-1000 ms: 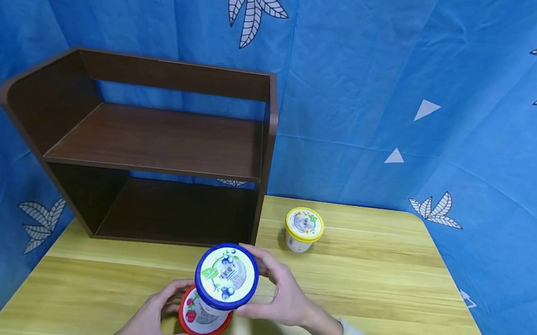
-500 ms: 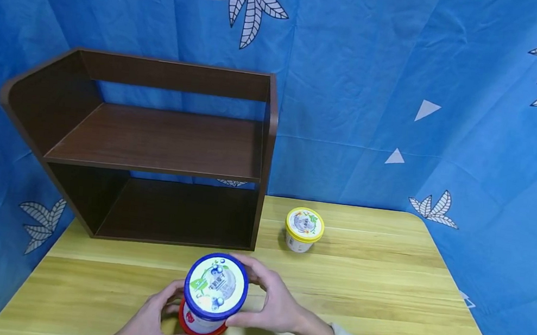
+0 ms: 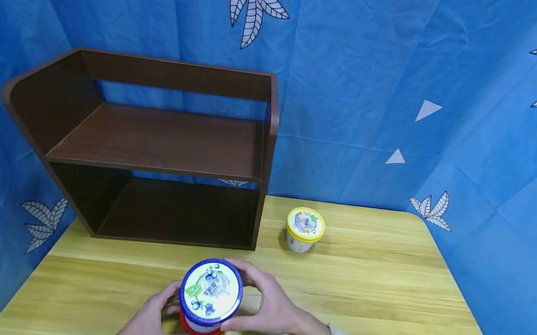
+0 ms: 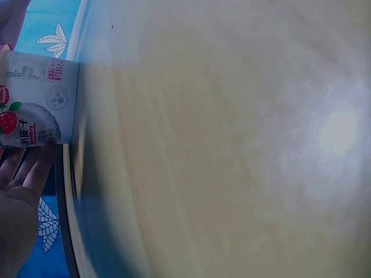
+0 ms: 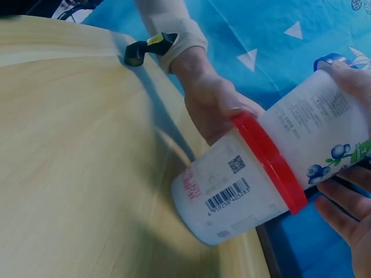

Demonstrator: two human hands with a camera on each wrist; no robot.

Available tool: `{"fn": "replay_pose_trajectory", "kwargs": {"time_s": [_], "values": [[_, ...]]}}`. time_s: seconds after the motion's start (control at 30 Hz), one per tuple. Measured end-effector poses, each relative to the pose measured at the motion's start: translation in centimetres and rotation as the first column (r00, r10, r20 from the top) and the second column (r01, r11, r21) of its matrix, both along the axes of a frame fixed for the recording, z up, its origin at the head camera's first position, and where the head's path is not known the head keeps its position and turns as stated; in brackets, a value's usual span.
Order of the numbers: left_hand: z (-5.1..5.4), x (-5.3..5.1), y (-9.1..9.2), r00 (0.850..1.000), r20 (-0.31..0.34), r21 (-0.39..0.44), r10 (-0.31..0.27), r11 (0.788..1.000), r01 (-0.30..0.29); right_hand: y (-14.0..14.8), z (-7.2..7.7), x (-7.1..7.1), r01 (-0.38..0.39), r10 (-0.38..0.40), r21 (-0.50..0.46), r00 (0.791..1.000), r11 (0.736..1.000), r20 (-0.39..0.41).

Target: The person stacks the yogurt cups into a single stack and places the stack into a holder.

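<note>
Right hand [image 3: 271, 307]: grips the blue-lidded cup [image 3: 211, 292] between thumb and fingers.
Left hand [image 3: 152, 316]: holds the red-lidded cup [image 5: 226, 185], thumb on its near side.
Stack: blue-lidded cup upright above the red-lidded one, its base meeting the red lid, at the near part of the wooden table [image 3: 372, 298].
Far right of the hands: a yellow-lidded cup [image 3: 305, 226], upright, beside the dark shelf [image 3: 163, 140].
Behind: blue cloth [image 3: 355, 89] with white leaves.

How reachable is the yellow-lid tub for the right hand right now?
Probably not until it lets go: the right hand is gripping the blue-lid tub. Otherwise likely yes; nothing shows on the table between it and the yellow-lid tub.
</note>
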State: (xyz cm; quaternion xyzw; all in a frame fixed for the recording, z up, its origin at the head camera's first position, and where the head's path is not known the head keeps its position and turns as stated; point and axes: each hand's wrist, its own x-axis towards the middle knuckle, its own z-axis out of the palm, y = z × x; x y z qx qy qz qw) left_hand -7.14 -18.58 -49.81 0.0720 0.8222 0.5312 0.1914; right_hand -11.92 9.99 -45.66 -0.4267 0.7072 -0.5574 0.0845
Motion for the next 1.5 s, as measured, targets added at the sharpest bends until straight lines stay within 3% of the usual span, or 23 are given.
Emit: {"fn": "replay_pose_trajectory", "kwargs": {"time_s": [0.17, 0.27, 0.47, 1.17, 1.5], "values": [[-0.1, 0.1, -0.1, 0.999, -0.031, 0.001, -0.010, 1.000, 0.010, 0.0, 0.1, -0.1, 0.004, -0.004, 0.024, 1.000, 1.000, 0.019], [-0.1, 0.1, -0.2, 0.998, -0.056, 0.010, -0.022, 1.000, 0.022, -0.1, 0.3, -0.1, 0.014, -0.018, 0.049, 0.997, 0.999, 0.077], [0.0, 0.2, 0.0, 1.000, -0.022, 0.013, 0.001, 1.000, -0.001, -0.2, 0.8, 0.1, 0.029, -0.046, 0.109, 0.986, 0.994, 0.158], [0.0, 0.3, 0.1, 1.000, -0.018, 0.017, 0.020, 1.000, -0.020, 0.0, 0.7, 0.2, 0.039, -0.052, 0.139, 0.995, 0.989, 0.091], [0.0, 0.2, 0.2, 0.996, 0.054, -0.039, 0.068, 0.997, -0.066, 2.0, 0.9, -0.2, 0.070, -0.070, 0.031, 0.998, 0.997, -0.007]]}}
